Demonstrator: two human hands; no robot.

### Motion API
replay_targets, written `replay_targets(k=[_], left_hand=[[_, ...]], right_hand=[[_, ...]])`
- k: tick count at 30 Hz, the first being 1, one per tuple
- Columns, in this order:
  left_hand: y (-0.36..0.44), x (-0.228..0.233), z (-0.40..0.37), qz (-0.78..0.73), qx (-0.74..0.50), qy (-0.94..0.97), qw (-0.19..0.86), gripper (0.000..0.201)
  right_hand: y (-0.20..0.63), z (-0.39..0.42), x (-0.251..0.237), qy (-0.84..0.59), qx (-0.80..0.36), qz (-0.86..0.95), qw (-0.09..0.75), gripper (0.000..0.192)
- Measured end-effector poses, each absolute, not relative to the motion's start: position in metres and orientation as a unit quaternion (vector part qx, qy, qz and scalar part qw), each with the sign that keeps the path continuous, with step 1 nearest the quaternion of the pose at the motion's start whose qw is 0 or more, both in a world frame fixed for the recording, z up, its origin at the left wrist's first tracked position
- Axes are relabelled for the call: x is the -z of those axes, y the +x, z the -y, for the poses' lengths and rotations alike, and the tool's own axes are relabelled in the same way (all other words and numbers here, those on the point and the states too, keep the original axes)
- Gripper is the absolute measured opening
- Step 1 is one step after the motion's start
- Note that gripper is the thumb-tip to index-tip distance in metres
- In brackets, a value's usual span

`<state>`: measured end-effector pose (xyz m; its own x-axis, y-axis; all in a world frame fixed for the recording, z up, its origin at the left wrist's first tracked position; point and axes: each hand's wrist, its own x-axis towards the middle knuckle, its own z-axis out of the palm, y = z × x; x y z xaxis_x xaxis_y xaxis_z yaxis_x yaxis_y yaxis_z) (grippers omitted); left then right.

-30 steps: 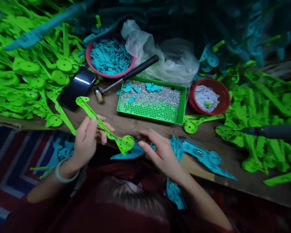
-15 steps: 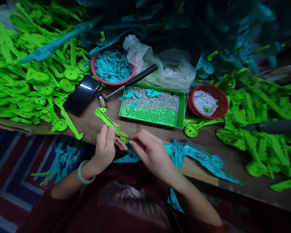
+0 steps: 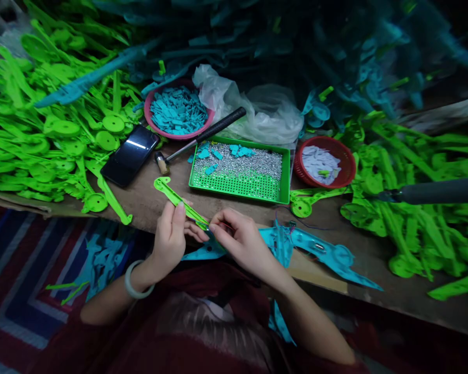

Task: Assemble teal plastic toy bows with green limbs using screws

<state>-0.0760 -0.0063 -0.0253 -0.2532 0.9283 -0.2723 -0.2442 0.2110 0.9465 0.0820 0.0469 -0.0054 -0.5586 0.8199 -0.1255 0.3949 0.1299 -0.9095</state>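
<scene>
A long, narrow green plastic piece (image 3: 174, 196) with a hooked far end slants above the bench edge. My left hand (image 3: 170, 234) grips it along its middle, thumb on top. At the near end, my right hand (image 3: 237, 236) is closed in a pinch against the piece; something small and pale may sit at those fingertips, but I cannot make out what. Below and right of my hands lies a blue plastic piece (image 3: 331, 253) with thin wires and a small metal part on it, partly hidden by my right hand.
Ahead stand a green tray (image 3: 237, 191) of small metal parts, a pink bowl (image 3: 150, 119) of blue pieces and a red basket (image 3: 349, 169) of white pieces. A hammer (image 3: 222, 122) and phone (image 3: 129, 156) lie left. From the right juts a dark tool (image 3: 440, 191). Green parts (image 3: 58, 130) heap up.
My view has shifted slightly, so the tray and basket appear further left. My right fingers have moved a little at the green piece's near end; both hands keep their hold.
</scene>
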Motion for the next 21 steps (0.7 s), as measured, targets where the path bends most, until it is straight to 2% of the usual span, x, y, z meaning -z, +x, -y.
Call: replay_targets(k=[7, 11, 16, 21], left_hand=[[-0.076, 0.027, 0.005, -0.536, -0.542, 0.291, 0.578, 0.042], [-0.08, 0.03, 0.003, -0.531, -0.481, 0.326, 0.617, 0.055], [-0.088, 0.036, 0.002, -0.539, -0.443, 0.347, 0.627, 0.041], [-0.091, 0.042, 0.005, -0.54, -0.476, 0.375, 0.584, 0.031]], right_hand=[[0.082, -0.039, 0.015, -0.436, -0.427, 0.748, 0.261, 0.014], [0.083, -0.037, 0.015, -0.438, -0.41, 0.754, 0.267, 0.014], [0.087, -0.034, 0.012, -0.421, -0.407, 0.768, 0.26, 0.014], [0.093, -0.026, 0.007, -0.393, -0.392, 0.798, 0.235, 0.008]])
